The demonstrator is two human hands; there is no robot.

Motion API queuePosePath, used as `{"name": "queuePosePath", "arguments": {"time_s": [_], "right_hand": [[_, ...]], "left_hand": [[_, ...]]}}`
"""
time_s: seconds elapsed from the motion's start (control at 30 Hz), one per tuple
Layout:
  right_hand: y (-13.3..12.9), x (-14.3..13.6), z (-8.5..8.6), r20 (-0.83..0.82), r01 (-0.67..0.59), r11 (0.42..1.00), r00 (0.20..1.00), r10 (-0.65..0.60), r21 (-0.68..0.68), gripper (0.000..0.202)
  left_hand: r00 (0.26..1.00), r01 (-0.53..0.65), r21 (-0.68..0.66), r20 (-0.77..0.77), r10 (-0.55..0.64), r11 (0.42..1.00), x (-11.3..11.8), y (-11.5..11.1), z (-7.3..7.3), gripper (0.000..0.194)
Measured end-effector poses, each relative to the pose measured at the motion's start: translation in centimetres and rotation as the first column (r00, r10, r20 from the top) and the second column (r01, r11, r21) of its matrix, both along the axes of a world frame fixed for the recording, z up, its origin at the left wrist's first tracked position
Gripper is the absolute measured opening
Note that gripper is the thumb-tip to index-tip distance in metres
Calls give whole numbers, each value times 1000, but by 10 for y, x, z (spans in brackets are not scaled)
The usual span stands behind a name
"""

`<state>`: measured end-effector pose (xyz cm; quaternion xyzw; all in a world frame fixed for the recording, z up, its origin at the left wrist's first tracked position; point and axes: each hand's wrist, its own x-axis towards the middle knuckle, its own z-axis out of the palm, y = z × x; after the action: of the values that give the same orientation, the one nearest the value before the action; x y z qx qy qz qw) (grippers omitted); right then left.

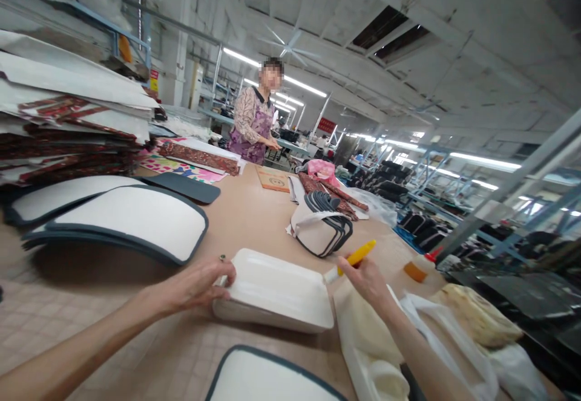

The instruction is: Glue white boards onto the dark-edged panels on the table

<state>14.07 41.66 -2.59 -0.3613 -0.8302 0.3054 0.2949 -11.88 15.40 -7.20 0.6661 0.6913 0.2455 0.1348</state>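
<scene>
A white, rounded-corner panel (281, 286), which looks like the top of a stack, lies on the table in front of me. My left hand (206, 286) grips its left edge between thumb and fingers. In my right hand (365, 277) is a brush with a yellow handle (358, 256). Its pale bristle end touches or hovers at the panel's right edge; I cannot tell which. Under my right forearm lies a whitish plastic container (363, 328) on its side. A dark-edged white panel (276, 380) sits nearest me.
Curved dark-edged panels (131, 219) are piled at left, below tall fabric stacks (77, 129). Smaller dark-edged pieces (320, 228) stand behind the white panel. A red-capped bottle (420, 267) and plastic bag (449, 334) are at right. Across the table stands a person (252, 120).
</scene>
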Motion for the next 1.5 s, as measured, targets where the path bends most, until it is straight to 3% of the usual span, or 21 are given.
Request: {"name": "queuePosePath", "arguments": {"time_s": [0.17,0.27,0.37,0.47,0.53,0.6,0.7,0.83,0.93,1.0,1.1,1.23,1.33,1.4,1.43,1.5], "right_hand": [[-38,0,4,-85,-196,972,979,185,-131,42],[-55,14,-5,-15,-308,935,950,311,-173,49],[-59,30,-22,284,-412,910,878,385,42,39],[-52,37,-43,558,-560,755,767,317,341,44],[-49,37,-51,604,-599,697,741,294,395,46],[-48,37,-51,543,-569,753,768,341,330,43],[-50,37,-39,393,-500,858,817,422,119,34],[-52,34,-20,324,-455,890,842,432,-6,23],[-56,29,-16,311,-406,910,857,412,-84,21],[-60,24,-16,307,-366,930,882,356,-27,24],[-65,14,-19,337,-365,907,898,284,208,28],[-58,2,-11,355,-313,807,925,138,501,39],[-59,7,18,59,-100,803,995,81,587,31],[-70,18,47,-142,33,823,988,58,567,28],[-78,25,62,-207,85,834,978,36,544,33],[-100,40,85,-378,100,904,923,71,415,39]], "left_hand": [[969,69,-24,-237,-73,997,2,1,10,18],[927,81,-67,-361,-100,995,11,1,16,18],[892,96,-82,-435,-123,992,20,0,19,23],[858,153,-77,-484,-171,985,24,-2,18,26],[850,185,-60,-491,-191,981,21,-2,15,27],[862,183,-20,-478,-170,983,16,1,11,25],[906,136,66,-412,-97,989,4,9,3,18],[963,55,174,-269,-6,983,-8,24,-6,15],[986,-29,247,-154,68,969,-10,33,-9,11],[991,-82,287,-82,109,955,-10,38,-9,9],[989,-136,333,-5,146,933,-9,45,-3,10],[981,-191,385,61,182,903,-9,52,26,14],[980,-189,487,150,132,853,-2,42,69,28],[977,-168,650,212,35,741,7,25,106,33],[980,-174,713,195,46,680,13,15,124,24],[975,-221,769,184,123,600,25,-7,156,23]]}}
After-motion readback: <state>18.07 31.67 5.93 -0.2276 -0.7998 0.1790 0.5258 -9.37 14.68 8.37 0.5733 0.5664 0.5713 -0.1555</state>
